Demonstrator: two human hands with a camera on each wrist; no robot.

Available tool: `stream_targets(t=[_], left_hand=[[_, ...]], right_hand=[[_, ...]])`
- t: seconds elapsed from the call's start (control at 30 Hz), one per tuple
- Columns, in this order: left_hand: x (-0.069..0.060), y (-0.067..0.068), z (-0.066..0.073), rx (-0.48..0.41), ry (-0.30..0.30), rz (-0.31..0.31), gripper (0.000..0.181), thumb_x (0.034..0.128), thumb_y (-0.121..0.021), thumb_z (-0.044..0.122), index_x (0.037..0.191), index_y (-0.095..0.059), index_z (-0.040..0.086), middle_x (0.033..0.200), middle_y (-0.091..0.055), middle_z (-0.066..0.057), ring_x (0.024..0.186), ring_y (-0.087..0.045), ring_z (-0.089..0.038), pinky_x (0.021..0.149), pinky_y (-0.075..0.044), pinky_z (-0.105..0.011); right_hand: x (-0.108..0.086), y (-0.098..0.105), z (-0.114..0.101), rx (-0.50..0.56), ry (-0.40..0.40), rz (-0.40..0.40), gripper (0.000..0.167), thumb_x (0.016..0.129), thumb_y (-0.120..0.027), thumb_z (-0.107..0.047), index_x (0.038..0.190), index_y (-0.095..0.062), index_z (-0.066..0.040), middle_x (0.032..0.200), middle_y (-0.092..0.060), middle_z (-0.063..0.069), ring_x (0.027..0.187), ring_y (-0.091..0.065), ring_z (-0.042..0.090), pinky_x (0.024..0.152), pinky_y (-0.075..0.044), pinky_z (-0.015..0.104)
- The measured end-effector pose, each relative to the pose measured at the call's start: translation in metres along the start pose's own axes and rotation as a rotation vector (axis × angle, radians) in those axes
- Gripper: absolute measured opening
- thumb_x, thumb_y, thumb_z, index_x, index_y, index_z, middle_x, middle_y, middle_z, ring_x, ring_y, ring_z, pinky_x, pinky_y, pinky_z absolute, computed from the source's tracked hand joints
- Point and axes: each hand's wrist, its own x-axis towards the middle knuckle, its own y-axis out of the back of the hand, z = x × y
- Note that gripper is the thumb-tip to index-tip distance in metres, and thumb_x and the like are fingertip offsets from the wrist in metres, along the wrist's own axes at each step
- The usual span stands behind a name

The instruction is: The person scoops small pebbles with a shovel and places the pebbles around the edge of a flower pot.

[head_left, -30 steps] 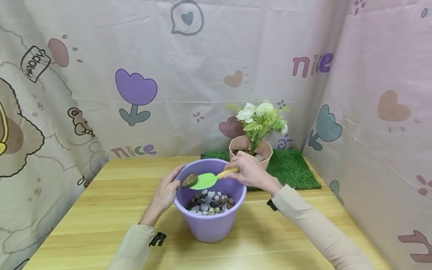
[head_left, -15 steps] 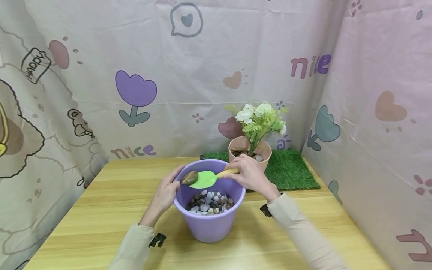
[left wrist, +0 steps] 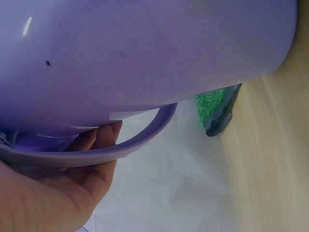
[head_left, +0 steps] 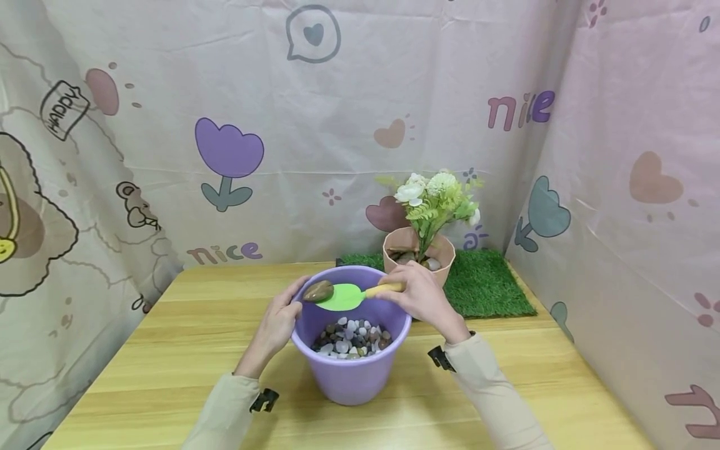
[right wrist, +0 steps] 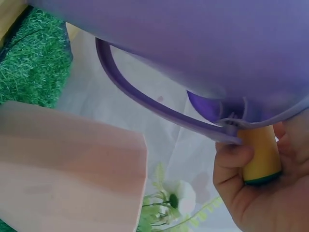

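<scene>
A purple bucket point(head_left: 351, 378) stands upright on the table, with pebbles point(head_left: 351, 339) of mixed colours in its bottom. My left hand point(head_left: 279, 322) grips its left rim; in the left wrist view, the fingers show behind the bucket's hanging handle point(left wrist: 104, 155). Over the bucket's mouth, my right hand point(head_left: 422, 295) holds a small garden trowel by its yellow handle point(head_left: 385, 289); the right wrist view shows the handle's butt point(right wrist: 262, 162) in that hand. The green trowel blade point(head_left: 344, 297) carries a large brown stone point(head_left: 319, 292) at its tip, near my left thumb.
Behind my right hand stands a pink flowerpot point(head_left: 446, 255) with white artificial flowers point(head_left: 430, 194), on a green turf mat point(head_left: 489, 287). The wooden table point(head_left: 208, 325) reaches up to printed curtains point(head_left: 315, 125) at the back and both sides.
My right forearm has swung inward to the left. The stone has turned slightly on the trowel blade, which still lies over the bucket. My left hand keeps its place on the rim.
</scene>
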Motion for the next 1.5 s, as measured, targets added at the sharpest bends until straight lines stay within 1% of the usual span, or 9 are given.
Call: stream_targets(t=[0.17, 0.27, 0.4, 0.63, 0.87, 1.03, 1.17, 1.3, 1.5], left_hand=[[0.000, 0.000, 0.000, 0.000, -0.001, 0.002, 0.069, 0.0795, -0.041, -0.006, 0.148, -0.042, 0.005, 0.149, -0.047, -0.018, 0.131, -0.046, -0.032, 0.109, -0.039, -0.051], [-0.001, 0.001, -0.001, -0.006, 0.002, 0.000, 0.070, 0.0791, -0.041, -0.006, 0.148, -0.042, 0.005, 0.148, -0.047, -0.018, 0.129, -0.047, -0.031, 0.108, -0.040, -0.050], [-0.002, 0.002, -0.001, -0.012, 0.009, -0.006, 0.069, 0.0802, -0.040, -0.006, 0.149, -0.041, 0.006, 0.150, -0.045, -0.018, 0.131, -0.046, -0.032, 0.110, -0.039, -0.050], [-0.002, 0.001, 0.000, -0.021, 0.008, -0.010, 0.069, 0.0797, -0.041, -0.006, 0.148, -0.041, 0.004, 0.151, -0.044, -0.019, 0.139, -0.040, -0.036, 0.116, -0.032, -0.052], [-0.001, 0.000, 0.000, -0.012, 0.006, -0.001, 0.069, 0.0791, -0.042, -0.006, 0.148, -0.043, 0.005, 0.149, -0.047, -0.017, 0.132, -0.047, -0.033, 0.111, -0.037, -0.051], [-0.002, 0.000, 0.001, -0.020, 0.013, -0.012, 0.067, 0.0819, -0.041, -0.005, 0.149, -0.041, 0.006, 0.151, -0.044, -0.018, 0.133, -0.047, -0.036, 0.112, -0.038, -0.053], [-0.002, 0.000, 0.001, -0.019, 0.022, -0.015, 0.067, 0.0825, -0.041, -0.004, 0.149, -0.041, 0.007, 0.151, -0.044, -0.017, 0.134, -0.046, -0.036, 0.112, -0.038, -0.053], [-0.002, -0.001, 0.000, -0.014, 0.022, -0.006, 0.067, 0.0821, -0.041, -0.004, 0.149, -0.041, 0.007, 0.150, -0.045, -0.017, 0.133, -0.047, -0.036, 0.112, -0.038, -0.052], [-0.001, 0.000, 0.001, -0.010, 0.029, -0.007, 0.067, 0.0833, -0.041, -0.003, 0.149, -0.040, 0.007, 0.151, -0.044, -0.018, 0.133, -0.047, -0.037, 0.112, -0.038, -0.053]], right_hand=[[-0.003, -0.001, -0.003, -0.064, -0.044, 0.025, 0.028, 0.077, -0.077, -0.045, 0.095, -0.081, -0.024, 0.091, -0.074, -0.009, 0.077, -0.053, 0.009, 0.067, -0.043, 0.026], [-0.005, -0.003, -0.005, -0.094, -0.051, 0.050, 0.029, 0.076, -0.078, -0.045, 0.095, -0.081, -0.024, 0.092, -0.074, -0.008, 0.075, -0.052, 0.009, 0.063, -0.042, 0.025], [-0.006, -0.003, -0.005, -0.086, -0.055, 0.074, 0.027, 0.075, -0.079, -0.044, 0.094, -0.081, -0.024, 0.093, -0.074, -0.007, 0.077, -0.055, 0.010, 0.063, -0.043, 0.026], [-0.010, -0.004, -0.002, -0.044, -0.083, 0.122, 0.024, 0.074, -0.081, -0.042, 0.092, -0.081, -0.026, 0.093, -0.075, -0.009, 0.082, -0.059, 0.011, 0.068, -0.046, 0.028], [-0.012, -0.002, 0.000, -0.053, -0.074, 0.137, 0.024, 0.073, -0.083, -0.039, 0.092, -0.081, -0.024, 0.094, -0.075, -0.007, 0.082, -0.060, 0.012, 0.068, -0.046, 0.029], [-0.015, 0.001, -0.001, -0.061, -0.076, 0.130, 0.026, 0.074, -0.083, -0.039, 0.094, -0.081, -0.023, 0.096, -0.075, -0.006, 0.084, -0.059, 0.012, 0.067, -0.047, 0.029], [-0.018, 0.004, -0.001, -0.068, -0.047, 0.129, 0.026, 0.075, -0.081, -0.040, 0.094, -0.081, -0.022, 0.096, -0.074, -0.006, 0.081, -0.057, 0.010, 0.065, -0.045, 0.026], [-0.021, 0.007, -0.001, -0.091, -0.004, 0.146, 0.025, 0.075, -0.081, -0.040, 0.093, -0.081, -0.022, 0.093, -0.074, -0.007, 0.079, -0.059, 0.009, 0.063, -0.047, 0.025], [-0.027, 0.013, -0.001, -0.130, 0.014, 0.170, 0.024, 0.076, -0.080, -0.041, 0.094, -0.080, -0.025, 0.092, -0.074, -0.008, 0.075, -0.065, 0.009, 0.060, -0.050, 0.026]])
